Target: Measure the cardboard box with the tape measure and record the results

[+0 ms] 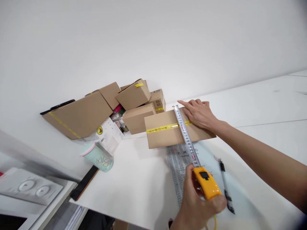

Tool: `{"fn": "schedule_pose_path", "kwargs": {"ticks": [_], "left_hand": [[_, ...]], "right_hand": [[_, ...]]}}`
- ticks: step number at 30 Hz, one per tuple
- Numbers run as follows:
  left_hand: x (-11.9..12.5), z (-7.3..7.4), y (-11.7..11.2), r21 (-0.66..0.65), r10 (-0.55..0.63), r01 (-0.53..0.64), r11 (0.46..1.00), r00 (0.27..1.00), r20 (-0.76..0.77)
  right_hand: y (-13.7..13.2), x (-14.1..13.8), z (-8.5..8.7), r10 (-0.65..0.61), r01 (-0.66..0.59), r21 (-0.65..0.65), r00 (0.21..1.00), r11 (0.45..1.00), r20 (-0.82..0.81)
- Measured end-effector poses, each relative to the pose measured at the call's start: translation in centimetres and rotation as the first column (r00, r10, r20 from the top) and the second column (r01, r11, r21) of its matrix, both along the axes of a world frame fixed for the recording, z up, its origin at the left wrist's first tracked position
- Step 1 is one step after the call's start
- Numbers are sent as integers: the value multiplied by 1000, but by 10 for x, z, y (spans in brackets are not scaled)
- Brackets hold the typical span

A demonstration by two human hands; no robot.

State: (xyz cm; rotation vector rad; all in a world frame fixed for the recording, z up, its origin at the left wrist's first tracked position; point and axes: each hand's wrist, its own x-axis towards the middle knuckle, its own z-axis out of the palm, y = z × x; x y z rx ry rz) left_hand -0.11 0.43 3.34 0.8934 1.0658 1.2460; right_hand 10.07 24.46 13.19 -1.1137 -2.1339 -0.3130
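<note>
My left hand point(195, 204) is wrapped around a yellow tape measure point(208, 183) near the front of the table. From it the metal blade point(186, 137), marked with numbers, runs away from me across the brown cardboard box point(163, 135). The blade's far end lies at the box's far edge. My right hand point(198, 113) grips the far right part of the box, its index finger stretched toward the blade's end. Yellow printed tape point(158, 129) crosses the box and passes under the blade. Beneath the box lies a printed plastic sleeve point(176, 166), partly covered.
A black pen point(224, 179) lies right of the tape measure. At the left stand a mint-green cup point(99, 158), a white carton point(112, 135) and several cardboard boxes point(139, 119) against the wall. The table edge point(105, 213) runs along the lower left.
</note>
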Motion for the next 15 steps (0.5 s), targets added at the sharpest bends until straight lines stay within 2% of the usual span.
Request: {"fn": "schedule_pose_path", "kwargs": {"ticks": [4,6,8,10,12,13,15], "left_hand": [[-20,10,-22,89,93,-89,992,995,-41],[-31,16,-33,128,128,-118,985,989,-80],[-38,17,-44,133,143,-128,983,984,-106],[-42,15,-54,83,135,-126,989,984,-113],[-40,8,-62,-20,105,-108,994,989,-102],[-38,4,-65,-83,78,-86,993,993,-89],[-33,-6,-69,-204,9,-20,979,998,-56]], "right_hand": [[-29,5,-5,2,-2,13,999,1000,-35],[-52,11,-17,12,-8,62,998,998,-57],[-77,20,-37,22,-12,125,997,992,-79],[-102,29,-58,42,-26,158,994,987,-100],[-123,38,-73,72,-58,124,991,991,-114],[-131,42,-75,80,-68,87,987,994,-142],[-141,49,-67,58,-69,-29,961,997,-272]]}}
